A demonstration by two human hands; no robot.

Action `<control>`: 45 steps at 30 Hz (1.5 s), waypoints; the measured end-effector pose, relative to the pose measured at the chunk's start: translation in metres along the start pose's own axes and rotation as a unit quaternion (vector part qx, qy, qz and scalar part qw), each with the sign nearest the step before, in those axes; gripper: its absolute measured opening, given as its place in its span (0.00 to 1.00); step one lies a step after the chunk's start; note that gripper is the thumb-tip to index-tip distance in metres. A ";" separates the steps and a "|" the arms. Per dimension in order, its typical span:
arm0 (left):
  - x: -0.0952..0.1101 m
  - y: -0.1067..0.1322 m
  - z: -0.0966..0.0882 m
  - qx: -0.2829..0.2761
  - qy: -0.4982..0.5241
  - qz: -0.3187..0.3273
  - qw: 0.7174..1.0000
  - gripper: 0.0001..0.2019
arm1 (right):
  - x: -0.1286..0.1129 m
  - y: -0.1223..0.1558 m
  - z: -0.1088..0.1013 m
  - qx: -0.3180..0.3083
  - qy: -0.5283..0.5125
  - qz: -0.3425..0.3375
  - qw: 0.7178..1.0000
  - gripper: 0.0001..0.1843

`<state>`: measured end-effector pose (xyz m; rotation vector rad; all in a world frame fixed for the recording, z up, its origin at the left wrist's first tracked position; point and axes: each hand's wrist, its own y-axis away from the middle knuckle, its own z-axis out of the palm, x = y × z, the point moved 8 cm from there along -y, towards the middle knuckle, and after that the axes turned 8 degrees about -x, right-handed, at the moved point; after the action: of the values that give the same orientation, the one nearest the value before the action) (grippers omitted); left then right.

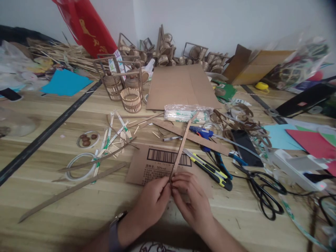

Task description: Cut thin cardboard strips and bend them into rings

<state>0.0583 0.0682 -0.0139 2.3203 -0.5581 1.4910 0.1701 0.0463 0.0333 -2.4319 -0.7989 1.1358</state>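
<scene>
Starting with the containers: a small round dish (88, 139) left of centre holds a few brown nut-like lumps. A clear plastic packet (187, 112) further back is stuffed with pale sticks in printed paper sleeves. The little woven basket (131, 100) looks open-topped, made of upright slats with banded rims, and I can't tell what's inside. A brown box (258, 63) sits folded open at the back right, its contents hidden.

Both hands are at the near edge of the wooden table (39, 196). The left hand (154, 199) and right hand (193, 203) are close together, fingertips pinching the near end of a long thin cardboard strip (183, 147). It slants up and away from them, over a flat cardboard piece (157, 164) printed with a barcode, its far tip near the packet.

Materials-wise it's mostly brown corrugated board. A big creased sheet (181, 85) lies further back, and more narrow tapered strips lie to the left. Just right of the hands are a yellow-and-black utility knife (207, 166) and black-handled scissors (265, 194), with a smooth blue paper sheet (65, 82) at far left.
</scene>
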 end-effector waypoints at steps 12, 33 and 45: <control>0.004 -0.001 -0.005 0.030 -0.012 0.006 0.999 0.12 | -0.007 -0.002 -0.005 0.026 0.016 -0.025 0.999 0.14; 0.009 0.002 -0.003 0.021 -0.047 0.038 0.998 0.11 | 0.005 -0.002 -0.008 0.032 -0.046 0.034 0.998 0.12; -0.003 -0.002 0.002 -0.003 0.013 -0.012 1.000 0.12 | -0.001 -0.001 0.000 0.002 0.017 -0.005 1.000 0.13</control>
<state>0.0598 0.0692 -0.0176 2.2914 -0.5267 1.5037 0.1688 0.0465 0.0345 -2.4339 -0.7971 1.0873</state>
